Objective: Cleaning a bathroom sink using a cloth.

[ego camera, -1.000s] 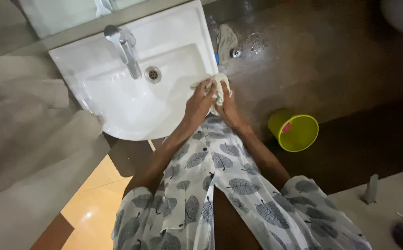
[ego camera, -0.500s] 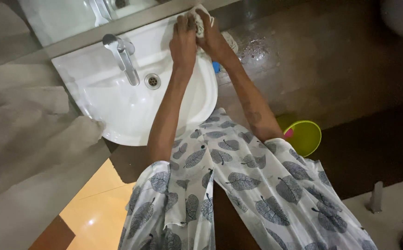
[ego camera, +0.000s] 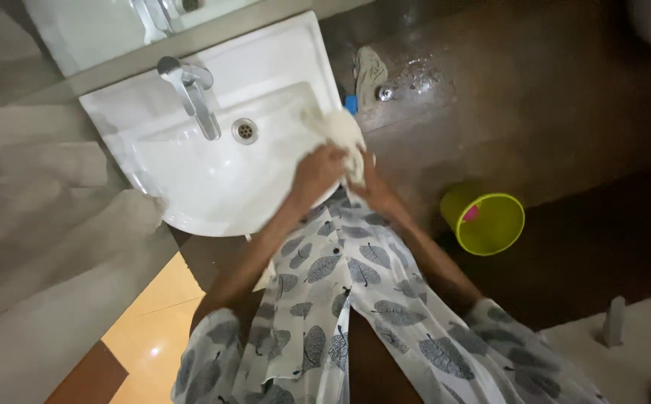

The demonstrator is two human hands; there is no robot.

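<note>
You've got a white sink (ego camera: 191, 187) w/ a silver tap (ego camera: 191, 93) and an off-white cloth (ego camera: 340, 131). Your garment (ego camera: 355, 299) is white w/ grey leaf print. Bucket (ego camera: 486, 218) is lime green w/ a pink bit inside; floor (ego camera: 535, 97) is dark brown.

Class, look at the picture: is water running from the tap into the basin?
No, the metal tap shows no stream, and the white basin under it holds no visible flow.
</note>
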